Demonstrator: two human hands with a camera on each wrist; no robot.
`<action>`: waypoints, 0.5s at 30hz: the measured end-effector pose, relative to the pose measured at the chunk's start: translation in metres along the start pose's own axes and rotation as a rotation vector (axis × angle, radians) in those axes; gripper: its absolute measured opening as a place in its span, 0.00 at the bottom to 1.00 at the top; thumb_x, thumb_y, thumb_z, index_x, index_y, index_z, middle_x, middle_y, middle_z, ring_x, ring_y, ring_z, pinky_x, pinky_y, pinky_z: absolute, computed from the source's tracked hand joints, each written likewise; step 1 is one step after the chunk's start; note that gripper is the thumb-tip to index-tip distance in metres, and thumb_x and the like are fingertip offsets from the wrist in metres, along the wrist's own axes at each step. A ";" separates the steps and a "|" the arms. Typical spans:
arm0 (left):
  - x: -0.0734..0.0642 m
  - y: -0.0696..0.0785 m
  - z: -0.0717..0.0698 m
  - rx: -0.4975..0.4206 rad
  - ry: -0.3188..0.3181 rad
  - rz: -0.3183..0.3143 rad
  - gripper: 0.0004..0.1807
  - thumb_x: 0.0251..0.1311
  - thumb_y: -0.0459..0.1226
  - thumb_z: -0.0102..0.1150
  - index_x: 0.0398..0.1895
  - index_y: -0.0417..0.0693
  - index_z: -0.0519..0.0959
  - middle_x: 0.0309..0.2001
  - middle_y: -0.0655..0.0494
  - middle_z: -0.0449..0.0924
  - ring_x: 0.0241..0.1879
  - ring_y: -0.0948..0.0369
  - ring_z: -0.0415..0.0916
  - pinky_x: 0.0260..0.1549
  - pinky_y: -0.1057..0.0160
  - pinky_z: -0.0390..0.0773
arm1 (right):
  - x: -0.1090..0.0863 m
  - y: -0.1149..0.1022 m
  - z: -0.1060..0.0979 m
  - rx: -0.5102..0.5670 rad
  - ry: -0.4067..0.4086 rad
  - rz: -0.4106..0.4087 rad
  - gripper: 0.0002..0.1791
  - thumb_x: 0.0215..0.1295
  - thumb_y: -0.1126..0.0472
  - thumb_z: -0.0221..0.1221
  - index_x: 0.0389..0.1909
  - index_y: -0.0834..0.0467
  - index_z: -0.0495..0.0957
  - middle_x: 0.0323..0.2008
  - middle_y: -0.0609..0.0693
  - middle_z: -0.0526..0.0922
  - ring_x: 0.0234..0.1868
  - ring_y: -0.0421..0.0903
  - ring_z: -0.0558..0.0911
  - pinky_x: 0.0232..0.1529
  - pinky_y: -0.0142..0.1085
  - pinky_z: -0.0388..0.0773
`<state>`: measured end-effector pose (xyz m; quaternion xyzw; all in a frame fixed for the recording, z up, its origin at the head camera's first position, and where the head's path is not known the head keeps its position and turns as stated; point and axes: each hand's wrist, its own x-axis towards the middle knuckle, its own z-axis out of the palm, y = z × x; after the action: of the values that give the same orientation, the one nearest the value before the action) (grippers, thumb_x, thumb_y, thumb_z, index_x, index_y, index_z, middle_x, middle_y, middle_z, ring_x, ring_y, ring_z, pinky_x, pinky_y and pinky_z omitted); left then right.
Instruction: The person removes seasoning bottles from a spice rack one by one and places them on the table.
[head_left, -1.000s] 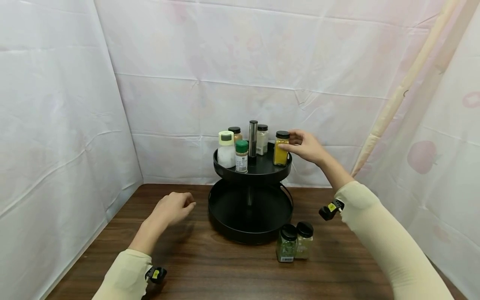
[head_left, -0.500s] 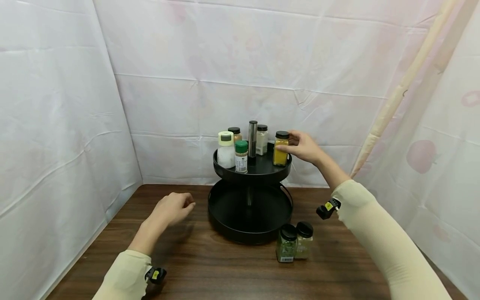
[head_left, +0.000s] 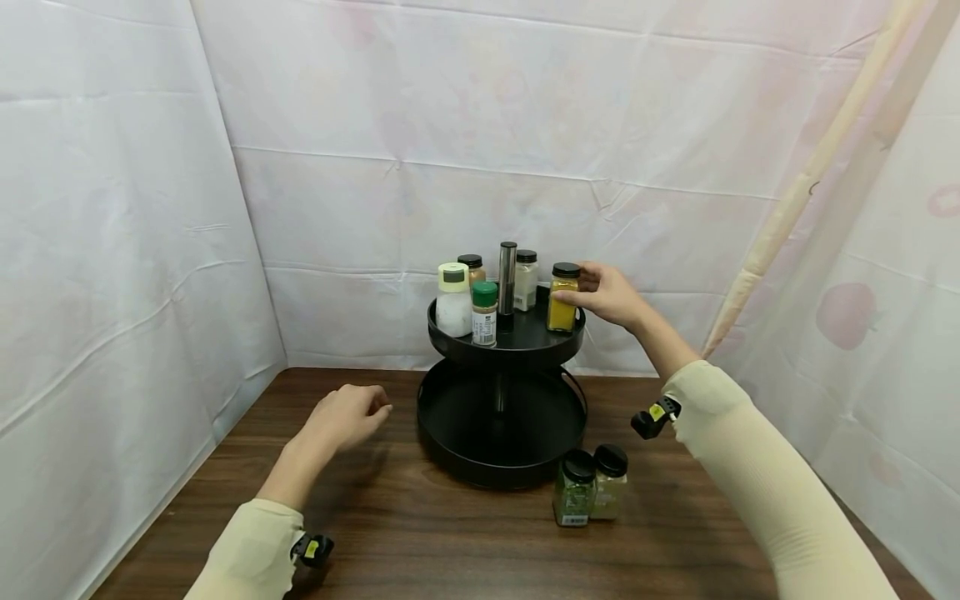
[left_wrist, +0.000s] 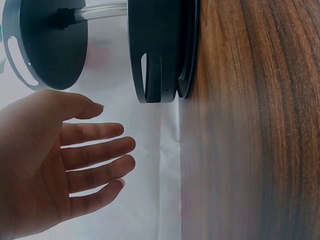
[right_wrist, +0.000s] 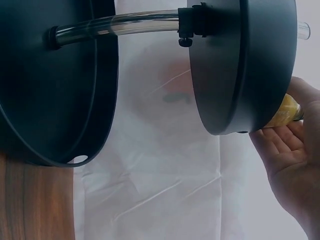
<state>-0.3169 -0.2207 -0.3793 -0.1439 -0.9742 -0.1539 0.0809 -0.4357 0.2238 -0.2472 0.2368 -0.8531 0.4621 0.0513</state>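
In the head view, a glass spice jar of yellow powder with a black lid [head_left: 560,317] stands on the right side of the upper tier of a black two-tier turntable [head_left: 504,357]. My right hand [head_left: 611,296] grips this jar from the right, thumb across its front. From the right wrist view, the tier's wall hides much of the yellow jar [right_wrist: 283,115]. My left hand [head_left: 348,417] hovers over the table, left of the turntable and apart from it. The left wrist view shows that hand [left_wrist: 55,155] holding nothing, its fingers relaxed and spread.
On the upper tier also stand a white shaker with a pale-green cap [head_left: 453,310], a green-capped jar [head_left: 484,325] and black-lidded jars [head_left: 526,287] behind. Two green-filled spice jars [head_left: 574,498] stand on the wooden table [head_left: 435,542], front right of the lower tier [head_left: 480,475].
The right forearm has shifted very slightly left, and the right thumb sits a little lower on the yellow jar. The left hand has stayed in place.
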 end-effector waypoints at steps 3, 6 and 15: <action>0.000 0.000 0.000 0.002 -0.002 -0.005 0.11 0.76 0.43 0.60 0.50 0.49 0.86 0.34 0.62 0.84 0.28 0.65 0.78 0.32 0.55 0.81 | 0.000 0.000 0.000 0.009 0.000 -0.007 0.52 0.71 0.54 0.70 0.83 0.69 0.49 0.75 0.71 0.66 0.75 0.64 0.69 0.73 0.58 0.66; 0.000 0.000 0.000 0.005 -0.001 -0.004 0.11 0.76 0.43 0.60 0.50 0.49 0.86 0.34 0.62 0.84 0.28 0.65 0.78 0.32 0.55 0.81 | 0.000 0.000 -0.001 0.002 0.005 -0.007 0.52 0.71 0.54 0.70 0.83 0.69 0.50 0.75 0.71 0.65 0.75 0.64 0.69 0.73 0.58 0.67; 0.000 0.000 0.001 0.003 0.002 -0.007 0.10 0.76 0.43 0.60 0.49 0.49 0.86 0.34 0.62 0.84 0.28 0.64 0.78 0.32 0.55 0.80 | 0.000 -0.002 -0.002 -0.011 0.004 0.007 0.52 0.70 0.53 0.71 0.83 0.68 0.51 0.77 0.70 0.63 0.76 0.65 0.68 0.73 0.58 0.67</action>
<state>-0.3172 -0.2206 -0.3801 -0.1402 -0.9748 -0.1530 0.0818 -0.4349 0.2248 -0.2450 0.2328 -0.8564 0.4579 0.0525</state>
